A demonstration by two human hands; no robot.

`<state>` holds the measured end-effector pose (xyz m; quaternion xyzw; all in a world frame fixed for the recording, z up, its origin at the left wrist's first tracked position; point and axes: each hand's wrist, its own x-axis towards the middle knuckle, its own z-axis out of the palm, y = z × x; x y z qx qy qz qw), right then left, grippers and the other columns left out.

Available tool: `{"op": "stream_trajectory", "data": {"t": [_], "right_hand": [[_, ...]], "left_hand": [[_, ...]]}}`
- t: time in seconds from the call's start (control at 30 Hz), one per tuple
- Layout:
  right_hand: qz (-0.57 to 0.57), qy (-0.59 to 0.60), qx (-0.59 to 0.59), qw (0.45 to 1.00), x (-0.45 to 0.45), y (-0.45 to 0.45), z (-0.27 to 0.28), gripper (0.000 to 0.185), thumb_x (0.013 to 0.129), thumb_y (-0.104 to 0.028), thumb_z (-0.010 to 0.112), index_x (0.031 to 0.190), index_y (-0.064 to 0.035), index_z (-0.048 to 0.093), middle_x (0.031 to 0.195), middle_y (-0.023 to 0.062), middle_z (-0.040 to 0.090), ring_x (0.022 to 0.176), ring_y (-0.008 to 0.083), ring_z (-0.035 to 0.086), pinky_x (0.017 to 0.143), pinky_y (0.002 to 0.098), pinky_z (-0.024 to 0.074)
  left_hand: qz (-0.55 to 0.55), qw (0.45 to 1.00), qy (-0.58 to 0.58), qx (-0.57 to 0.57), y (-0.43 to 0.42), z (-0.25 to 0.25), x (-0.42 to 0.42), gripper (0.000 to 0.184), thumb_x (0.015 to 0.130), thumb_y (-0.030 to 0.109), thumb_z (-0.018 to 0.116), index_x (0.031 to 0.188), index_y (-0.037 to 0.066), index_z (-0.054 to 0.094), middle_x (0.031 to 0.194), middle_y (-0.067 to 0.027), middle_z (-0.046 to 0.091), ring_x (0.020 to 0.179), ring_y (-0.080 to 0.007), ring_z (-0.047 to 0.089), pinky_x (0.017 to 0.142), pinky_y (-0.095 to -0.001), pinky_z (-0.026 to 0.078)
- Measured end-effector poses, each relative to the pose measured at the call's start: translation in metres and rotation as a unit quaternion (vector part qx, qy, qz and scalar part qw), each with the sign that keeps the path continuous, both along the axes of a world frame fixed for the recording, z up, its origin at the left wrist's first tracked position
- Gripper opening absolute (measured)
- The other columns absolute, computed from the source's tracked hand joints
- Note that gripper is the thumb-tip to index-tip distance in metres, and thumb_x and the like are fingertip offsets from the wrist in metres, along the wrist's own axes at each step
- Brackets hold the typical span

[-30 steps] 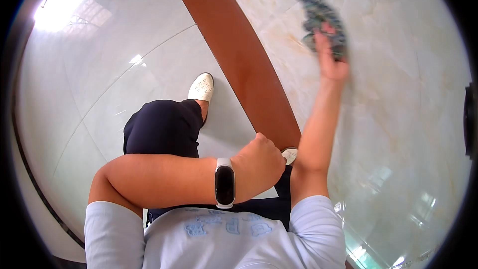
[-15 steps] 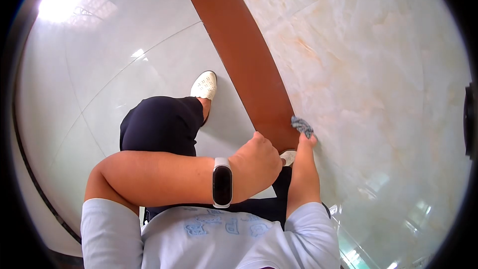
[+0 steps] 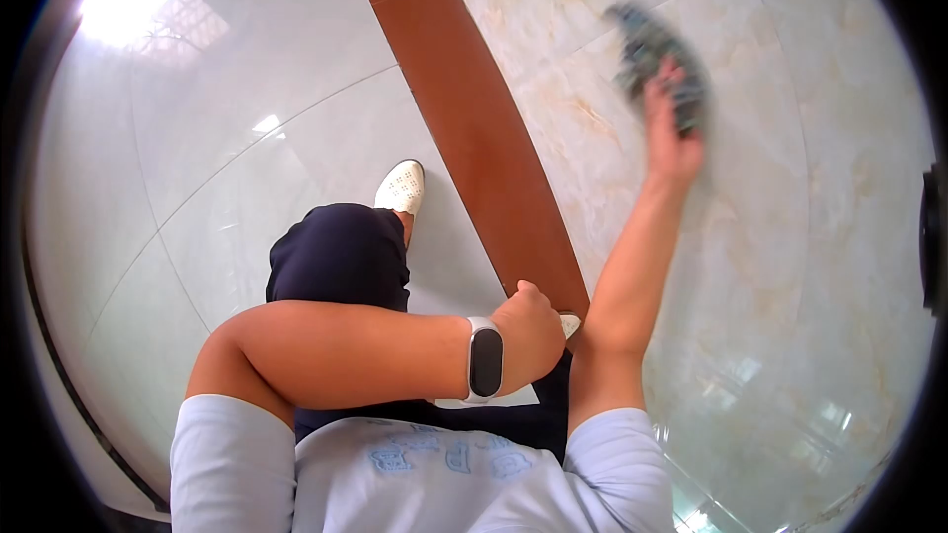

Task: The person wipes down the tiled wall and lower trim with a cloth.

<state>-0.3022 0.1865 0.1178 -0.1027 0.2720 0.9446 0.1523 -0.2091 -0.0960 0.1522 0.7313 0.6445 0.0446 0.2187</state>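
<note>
Right of brown strip (image 3: 484, 133): right hand (image 3: 673, 133), fingers gripping cloth (image 3: 650, 42). Strip's near end: left hand (image 3: 531, 334), finger closure indeterminate. Shirt lettering (image 3: 456, 457): illegible.

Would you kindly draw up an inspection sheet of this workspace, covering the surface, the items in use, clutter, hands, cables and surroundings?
Surface: glossy tiled floor, crossed by a reddish-brown strip; bright reflections.
Items in use: one grey-green patterned cloth, bunched and blurred, over the marbled side.
Clutter: nothing seen.
Hands: right hand holds the cloth, arm stretched forward; left hand curled, its fingers mostly hidden, with a band on that wrist.
Cables: nothing seen.
Surroundings: white perforated shoe left of the strip; dark object at the right edge, unidentifiable.
</note>
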Motion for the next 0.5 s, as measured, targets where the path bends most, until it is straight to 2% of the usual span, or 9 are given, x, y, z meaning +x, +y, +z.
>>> {"op": "stream_trajectory", "data": {"t": [0.03, 0.07, 0.1, 0.2, 0.3, 0.37, 0.4, 0.43, 0.5], "right_hand": [[-0.007, 0.074, 0.072, 0.995, -0.011, -0.007, 0.029, 0.063, 0.087, -0.003, 0.044, 0.141, 0.0045, 0.013, 0.143, 0.0221, 0.025, 0.134, 0.0368, 0.027, 0.108, 0.0467, 0.0335], [0.009, 0.115, 0.003, 0.993, -0.018, -0.016, 0.062, 0.064, 0.088, -0.002, 0.043, 0.142, 0.0059, 0.009, 0.145, 0.0205, 0.021, 0.134, 0.0363, 0.027, 0.11, 0.0444, 0.0304], [-0.03, 0.163, 0.042, 0.985, -0.028, -0.034, 0.091, 0.064, 0.086, 0.001, 0.04, 0.142, 0.0064, 0.009, 0.147, 0.0194, 0.018, 0.134, 0.036, 0.028, 0.11, 0.046, 0.0303], [0.009, 0.091, 0.047, 0.995, -0.039, -0.018, 0.07, 0.061, 0.083, 0.003, 0.036, 0.14, 0.0077, 0.015, 0.145, 0.0213, 0.024, 0.133, 0.0373, 0.029, 0.11, 0.0504, 0.028], [0.02, 0.037, 0.183, 0.982, -0.068, 0.014, -0.033, 0.045, 0.087, -0.003, 0.031, 0.129, 0.0124, 0.038, 0.137, 0.0257, 0.038, 0.13, 0.0421, 0.032, 0.112, 0.0538, 0.0205], [-0.021, -0.095, 0.208, 0.973, -0.078, 0.012, -0.113, 0.045, 0.09, -0.01, 0.033, 0.13, 0.0098, 0.038, 0.135, 0.0274, 0.038, 0.126, 0.0413, 0.036, 0.109, 0.0549, 0.0248], [-0.07, -0.204, 0.233, 0.948, -0.081, -0.008, -0.132, 0.042, 0.091, -0.009, 0.033, 0.128, 0.0092, 0.041, 0.134, 0.0274, 0.041, 0.121, 0.0418, 0.041, 0.106, 0.0555, 0.029], [-0.092, -0.271, 0.287, 0.914, -0.077, -0.013, -0.148, 0.038, 0.088, -0.001, 0.034, 0.121, 0.0135, 0.044, 0.124, 0.0274, 0.048, 0.114, 0.0388, 0.048, 0.1, 0.0516, 0.0406], [-0.068, -0.277, 0.199, 0.937, -0.075, -0.018, -0.183, 0.034, 0.087, -0.001, 0.035, 0.115, 0.0111, 0.05, 0.118, 0.0235, 0.053, 0.11, 0.035, 0.052, 0.097, 0.0473, 0.0443]], "left_hand": [[0.017, 0.999, 0.0, 0.031, -0.001, -0.009, 0.005, 0.042, 0.083, 0.012, 0.053, 0.125, 0.013, 0.054, 0.064, 0.0022, 0.056, 0.066, -0.016, 0.06, 0.057, -0.0286, 0.04], [0.035, 0.997, 0.0, 0.062, -0.003, -0.014, 0.008, 0.04, 0.083, 0.012, 0.054, 0.123, 0.012, 0.056, 0.063, 0.0026, 0.056, 0.065, -0.0159, 0.06, 0.058, -0.0286, 0.04], [0.026, 0.999, 0.002, 0.028, -0.005, -0.006, 0.005, 0.036, 0.083, 0.013, 0.053, 0.118, 0.01, 0.059, 0.063, 0.0023, 0.056, 0.065, -0.0159, 0.059, 0.058, -0.0287, 0.039], [0.0, 0.999, 0.0, -0.038, -0.006, 0.017, -0.011, 0.026, 0.083, 0.015, 0.052, 0.105, 0.006, 0.063, 0.063, 0.0012, 0.056, 0.066, -0.016, 0.057, 0.059, -0.0293, 0.038], [0.007, 0.999, -0.019, -0.039, -0.012, 0.009, -0.007, 0.023, 0.084, 0.017, 0.052, 0.097, 0.003, 0.065, 0.065, -0.0002, 0.057, 0.067, -0.0168, 0.055, 0.059, -0.0302, 0.037], [0.031, 0.999, -0.022, -0.016, -0.015, -0.001, 0.0, 0.024, 0.084, 0.018, 0.052, 0.096, 0.002, 0.065, 0.065, -0.0006, 0.057, 0.068, -0.0174, 0.055, 0.06, -0.0306, 0.037], [0.01, 0.997, -0.043, -0.067, -0.012, 0.003, -0.005, 0.026, 0.084, 0.019, 0.053, 0.101, 0.003, 0.064, 0.072, -0.0017, 0.059, 0.072, -0.0195, 0.056, 0.066, -0.032, 0.039], [0.009, 0.998, -0.044, -0.053, -0.018, 0.025, -0.003, 0.027, 0.084, 0.019, 0.053, 0.103, 0.003, 0.063, 0.075, -0.0023, 0.06, 0.074, -0.0202, 0.056, 0.069, -0.0328, 0.039], [0.008, 0.999, -0.043, -0.03, -0.025, 0.03, -0.005, 0.03, 0.084, 0.019, 0.053, 0.108, 0.004, 0.061, 0.082, -0.0037, 0.061, 0.078, -0.0218, 0.056, 0.074, -0.0345, 0.04]]}}
